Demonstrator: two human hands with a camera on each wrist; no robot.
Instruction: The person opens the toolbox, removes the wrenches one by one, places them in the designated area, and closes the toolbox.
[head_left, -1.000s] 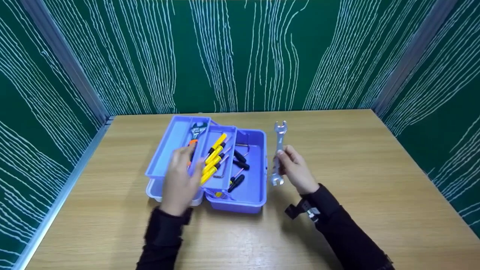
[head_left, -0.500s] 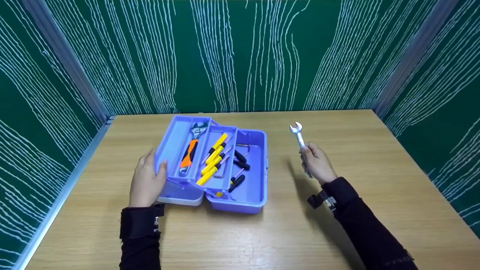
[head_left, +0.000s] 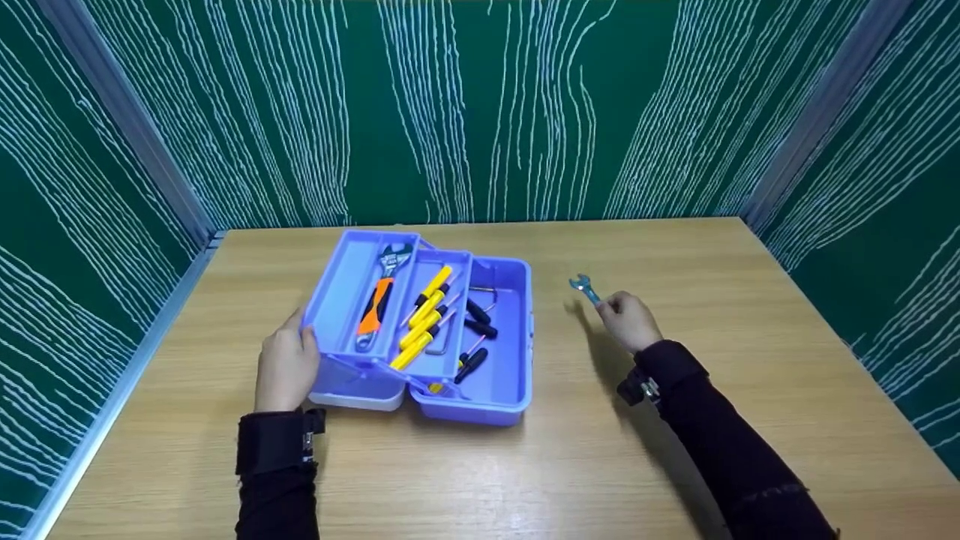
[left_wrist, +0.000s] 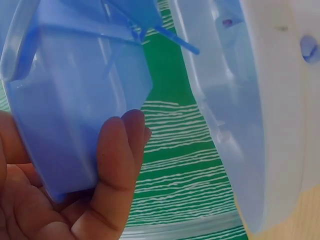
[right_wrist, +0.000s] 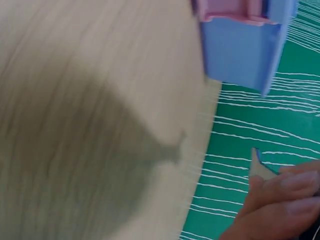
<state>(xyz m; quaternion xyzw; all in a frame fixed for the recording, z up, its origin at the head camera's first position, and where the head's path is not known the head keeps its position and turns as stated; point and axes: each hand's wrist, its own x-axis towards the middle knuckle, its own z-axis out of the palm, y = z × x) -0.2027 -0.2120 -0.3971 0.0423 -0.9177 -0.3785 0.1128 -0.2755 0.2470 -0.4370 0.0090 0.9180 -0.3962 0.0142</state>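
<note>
My left hand (head_left: pixel 287 367) grips the left end of the upper tray (head_left: pixel 330 307) of an opened purple-blue toolbox. In the left wrist view its fingers (left_wrist: pixel 115 155) curl round the tray wall (left_wrist: pixel 65 115) from below. An adjustable wrench (head_left: pixel 377 304) with an orange and black handle lies in that tray. Over the table to the right of the box, my right hand (head_left: pixel 630 324) holds a silver open-end wrench (head_left: pixel 583 285), one end pointing toward the back left. The wrench's other end is hidden in the hand. Only a small part of the wrench (right_wrist: pixel 260 167) shows in the right wrist view.
Yellow-handled screwdrivers (head_left: pixel 427 307) and a hex key fill the middle tray. Several black-handled screwdrivers (head_left: pixel 472 365) lie in the deep bottom compartment (head_left: pixel 510 375). A pale shell (head_left: pixel 356 397) sits under the raised trays. Green walls with white lines enclose the wooden table (head_left: pixel 465 480).
My left hand has moved from over the trays to the upper tray's left end and grips it. My right hand has carried the wrench rightward, away from the box, and tilted it lower.
</note>
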